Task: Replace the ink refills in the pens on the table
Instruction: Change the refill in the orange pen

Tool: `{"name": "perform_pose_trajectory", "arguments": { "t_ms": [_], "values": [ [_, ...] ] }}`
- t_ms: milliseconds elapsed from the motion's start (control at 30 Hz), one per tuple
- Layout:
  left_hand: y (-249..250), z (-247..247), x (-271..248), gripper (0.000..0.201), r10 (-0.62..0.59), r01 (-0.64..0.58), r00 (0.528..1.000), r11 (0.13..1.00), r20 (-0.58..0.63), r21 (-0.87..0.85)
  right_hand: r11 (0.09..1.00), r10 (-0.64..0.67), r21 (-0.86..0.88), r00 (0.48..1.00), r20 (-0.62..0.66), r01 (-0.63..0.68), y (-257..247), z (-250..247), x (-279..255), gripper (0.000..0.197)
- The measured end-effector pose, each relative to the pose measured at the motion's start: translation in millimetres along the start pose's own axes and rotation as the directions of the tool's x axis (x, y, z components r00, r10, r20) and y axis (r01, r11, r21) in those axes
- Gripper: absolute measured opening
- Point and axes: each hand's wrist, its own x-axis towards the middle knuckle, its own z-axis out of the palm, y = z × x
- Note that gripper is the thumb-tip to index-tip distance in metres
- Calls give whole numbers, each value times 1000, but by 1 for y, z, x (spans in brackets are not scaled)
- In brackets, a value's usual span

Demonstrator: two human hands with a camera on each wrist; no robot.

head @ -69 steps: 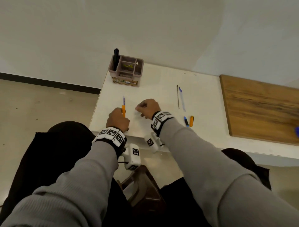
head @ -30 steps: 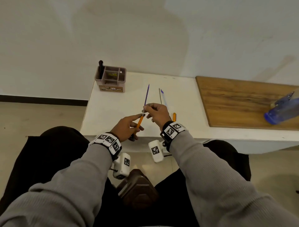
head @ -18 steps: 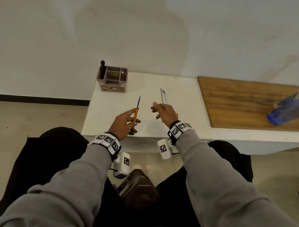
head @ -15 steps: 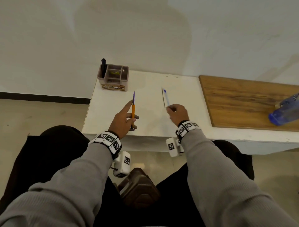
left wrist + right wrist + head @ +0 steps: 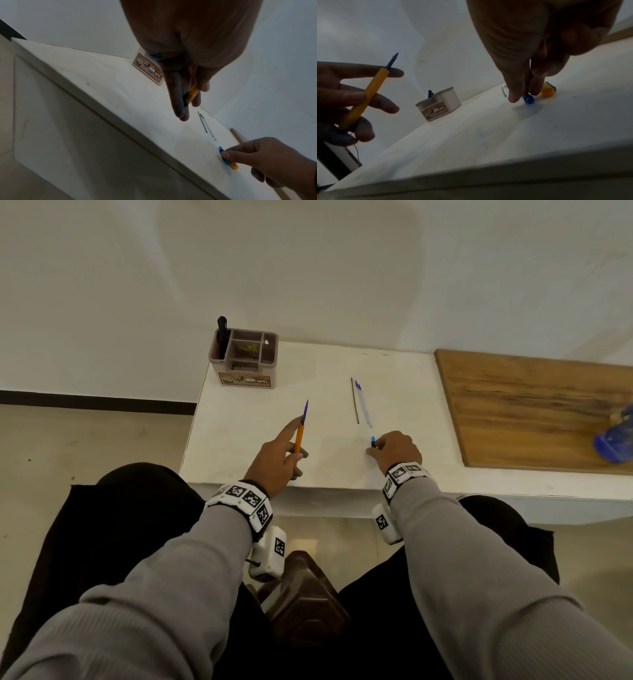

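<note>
My left hand holds an orange pen barrel upright above the white table, index finger stretched along it. A purple-blue refill sticks out of the barrel's top, its tip bare. My right hand is down on the table to the right and pinches a small blue pen part. A short orange pen part lies right beside it. Farther back lie a thin dark refill and a clear pen with a blue end, side by side.
A brown desk organiser with a black pen in it stands at the table's back left. A wooden board covers the right part, with a blue bottle lying at its right edge. My knees are below the table's front edge.
My right hand let go of the refill, moved right and came down on the blue part. The refill now shows less above the orange barrel, which my left hand still holds.
</note>
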Motion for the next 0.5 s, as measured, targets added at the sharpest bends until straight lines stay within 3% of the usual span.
{"name": "perform_pose_trajectory", "arguments": {
  "t_ms": [200, 267, 300, 333, 400, 500],
  "values": [
    [-5, 1, 1, 62, 1, -3, 1000, 998, 26, 64, 992, 15, -127, 1000, 9, -13, -11, 1, 2, 30],
    [-6, 1, 1, 61, 0, -2, 999, 998, 33, 70, 999, 45, -28, 999, 29, -45, -17, 2, 3, 37],
    [-6, 1, 1, 61, -1, -2, 999, 997, 38, 72, 991, 46, 121, 998, 38, -50, -22, 3, 4, 36],
    [-6, 1, 2, 60, 0, -4, 999, 997, 43, 76, 947, 29, 318, 998, 50, -43, -30, 4, 3, 33],
    [-5, 1, 3, 58, -1, -4, 998, 996, 59, 89, 758, -36, 651, 994, 108, -43, -53, 1, -4, 27],
    [-4, 3, 4, 56, -16, 6, 996, 994, 88, 112, 446, -162, 890, 970, 182, -93, -87, -12, -22, 18]
  ]
}}
